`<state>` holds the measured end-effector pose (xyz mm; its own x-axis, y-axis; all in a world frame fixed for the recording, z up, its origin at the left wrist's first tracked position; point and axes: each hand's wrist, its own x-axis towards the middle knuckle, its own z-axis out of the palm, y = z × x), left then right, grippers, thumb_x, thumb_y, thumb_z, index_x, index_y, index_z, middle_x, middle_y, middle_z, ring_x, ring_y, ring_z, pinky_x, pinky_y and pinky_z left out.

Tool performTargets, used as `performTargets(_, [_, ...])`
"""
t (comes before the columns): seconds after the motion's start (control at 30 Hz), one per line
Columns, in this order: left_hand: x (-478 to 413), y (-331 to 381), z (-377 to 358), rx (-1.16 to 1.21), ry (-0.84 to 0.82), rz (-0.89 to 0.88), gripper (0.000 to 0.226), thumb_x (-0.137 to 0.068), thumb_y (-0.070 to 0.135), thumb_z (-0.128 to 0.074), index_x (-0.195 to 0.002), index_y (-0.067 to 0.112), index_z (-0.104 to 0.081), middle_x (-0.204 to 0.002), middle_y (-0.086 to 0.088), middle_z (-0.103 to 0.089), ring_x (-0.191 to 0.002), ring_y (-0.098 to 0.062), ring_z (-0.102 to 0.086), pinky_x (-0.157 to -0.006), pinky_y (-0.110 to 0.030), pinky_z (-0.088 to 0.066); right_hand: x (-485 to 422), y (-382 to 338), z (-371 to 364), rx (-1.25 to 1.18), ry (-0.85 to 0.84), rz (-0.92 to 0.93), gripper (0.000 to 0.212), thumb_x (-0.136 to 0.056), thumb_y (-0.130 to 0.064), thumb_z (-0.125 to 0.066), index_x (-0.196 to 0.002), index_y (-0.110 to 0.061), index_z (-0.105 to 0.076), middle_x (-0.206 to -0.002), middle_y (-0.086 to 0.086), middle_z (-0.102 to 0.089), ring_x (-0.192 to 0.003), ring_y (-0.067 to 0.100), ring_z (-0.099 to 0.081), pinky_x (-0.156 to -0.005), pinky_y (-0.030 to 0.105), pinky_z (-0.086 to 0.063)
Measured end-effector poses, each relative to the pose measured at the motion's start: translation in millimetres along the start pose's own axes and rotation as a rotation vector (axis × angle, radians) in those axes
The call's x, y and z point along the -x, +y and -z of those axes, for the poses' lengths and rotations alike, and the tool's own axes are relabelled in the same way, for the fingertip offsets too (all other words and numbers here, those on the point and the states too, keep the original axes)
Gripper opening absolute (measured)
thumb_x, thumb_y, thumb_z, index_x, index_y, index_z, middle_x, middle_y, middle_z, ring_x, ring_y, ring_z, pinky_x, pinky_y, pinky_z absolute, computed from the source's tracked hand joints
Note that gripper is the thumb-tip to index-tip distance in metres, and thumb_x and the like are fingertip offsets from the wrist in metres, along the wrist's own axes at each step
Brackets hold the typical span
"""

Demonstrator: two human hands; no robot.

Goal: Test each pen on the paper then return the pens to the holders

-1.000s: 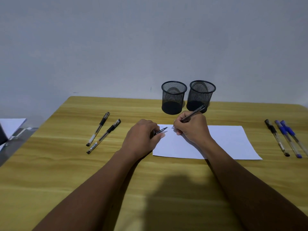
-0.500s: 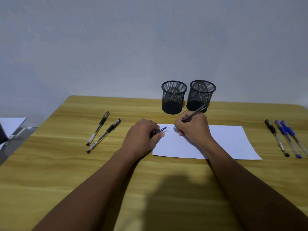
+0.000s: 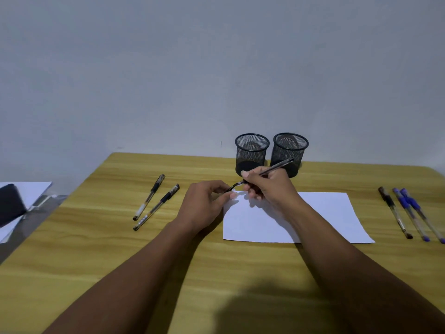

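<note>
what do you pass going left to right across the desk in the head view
dark phone → two black pens → left hand → right hand with a pen → black pen → two blue pens

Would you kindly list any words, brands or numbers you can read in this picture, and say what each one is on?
None can be read.
Lower black pen left of the paper: a printed label on its barrel, too small and blurred.
Paper: no legible writing shows.
Mesh holders: no label visible.

Single head view: looks forward-down, close over table (image 3: pixel 72 249), facing wall (image 3: pixel 216 68).
</note>
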<state>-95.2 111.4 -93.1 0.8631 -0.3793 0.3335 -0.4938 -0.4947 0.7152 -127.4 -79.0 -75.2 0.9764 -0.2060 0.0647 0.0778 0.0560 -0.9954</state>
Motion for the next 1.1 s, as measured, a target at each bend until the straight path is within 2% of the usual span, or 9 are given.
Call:
performTargets(0.13, [2, 4, 5, 0.022, 0.016, 0.016, 0.013, -0.090, 0.036, -0.073, -0.094, 0.024, -0.079, -0.083, 0.015, -0.074, -0.078, 0.005, -0.064, -0.065, -0.022, -0.045, 0, -6, -3, -0.006, -0.013, -0.005, 0.015, -0.094, -0.012, -0.072, -0.085, 0.000, -0.068, -0.065, 0.011, -0.066, -0.046, 0.013, -0.054, -0.043, 0.021, -0.039])
performTargets(0.27, [3, 7, 7, 0.021, 0.010, -0.003, 0.014, -0.090, 0.034, -0.073, -0.096, 0.022, -0.079, -0.084, 0.012, -0.075, -0.080, 0.001, -0.066, -0.068, -0.026, -0.052, 3, -4, -10, 0.048, -0.071, -0.005, 0.016, -0.092, -0.011, -0.074, -0.089, 0.003, -0.071, -0.066, 0.011, -0.067, -0.048, 0.013, -0.052, -0.047, 0.021, -0.042])
performTargets(0.4, [3, 2, 9, 0.013, 0.001, 0.010, 0.012, -0.092, 0.032, -0.071, -0.095, 0.022, -0.078, -0.079, 0.008, -0.074, -0.073, -0.013, -0.066, -0.061, -0.034, -0.050, 1, -4, -12, 0.090, -0.076, -0.037, 0.026, -0.091, -0.025, -0.077, -0.093, 0.001, -0.075, -0.067, 0.009, -0.064, -0.052, 0.012, -0.049, -0.052, 0.024, -0.041])
performTargets(0.5, [3, -2, 11, 0.018, 0.008, 0.030, 0.011, -0.092, 0.032, -0.071, -0.092, 0.022, -0.077, -0.076, 0.006, -0.074, -0.073, -0.019, -0.066, -0.061, -0.039, -0.051, -4, -12, -10, -0.020, -0.030, -0.115, 0.037, -0.100, -0.036, -0.063, -0.099, 0.000, -0.070, -0.068, 0.009, -0.065, -0.050, 0.011, -0.050, -0.049, 0.024, -0.037])
performTargets(0.6, [2, 0, 12, 0.006, -0.001, 0.039, 0.011, -0.092, 0.030, -0.071, -0.094, 0.021, -0.078, -0.079, 0.006, -0.074, -0.075, -0.016, -0.066, -0.062, -0.035, -0.051, -9, -15, -9, -0.013, 0.005, -0.111, 0.030, -0.105, -0.028, -0.056, -0.091, -0.004, -0.067, -0.066, 0.011, -0.064, -0.047, 0.012, -0.051, -0.047, 0.022, -0.038])
performTargets(0.8, [1, 7, 9, 0.060, 0.075, 0.048, 0.015, -0.092, 0.030, -0.071, -0.084, 0.018, -0.074, -0.066, 0.000, -0.068, -0.057, -0.017, -0.056, -0.053, -0.032, -0.044, -12, -8, -18, -0.075, 0.060, -0.084, 0.026, -0.104, -0.023, -0.058, -0.091, -0.002, -0.066, -0.064, 0.009, -0.064, -0.047, 0.010, -0.054, -0.047, 0.020, -0.042])
performTargets(0.9, [-2, 9, 13, 0.212, 0.092, 0.151, 0.016, -0.089, 0.031, -0.075, -0.084, 0.016, -0.075, -0.070, -0.010, -0.070, -0.062, -0.023, -0.063, -0.059, -0.038, -0.050, -14, -8, -20, -0.108, 0.056, -0.106, 0.027, -0.104, -0.026, -0.058, -0.092, -0.003, -0.066, -0.066, 0.010, -0.066, -0.047, 0.011, -0.055, -0.045, 0.021, -0.040])
performTargets(1.0, [-2, 13, 19, 0.484, 0.115, 0.298, 0.017, -0.085, 0.029, -0.079, -0.086, 0.012, -0.077, -0.070, -0.009, -0.073, -0.070, -0.018, -0.069, -0.070, -0.037, -0.055, -13, -4, -21, -0.090, 0.062, -0.180, 0.034, -0.102, -0.034, -0.061, -0.091, -0.003, -0.067, -0.065, 0.009, -0.066, -0.047, 0.012, -0.053, -0.045, 0.025, -0.035])
performTargets(1.1, [3, 13, 26, 0.695, 0.233, 0.398, 0.021, -0.084, 0.027, -0.080, -0.092, 0.007, -0.077, -0.082, -0.014, -0.077, -0.084, -0.025, -0.073, -0.082, -0.037, -0.059, -8, -3, -30, -0.004, 0.022, -0.203, 0.040, -0.099, -0.041, -0.063, -0.090, -0.003, -0.068, -0.068, 0.008, -0.063, -0.053, 0.014, -0.052, -0.046, 0.025, -0.033])
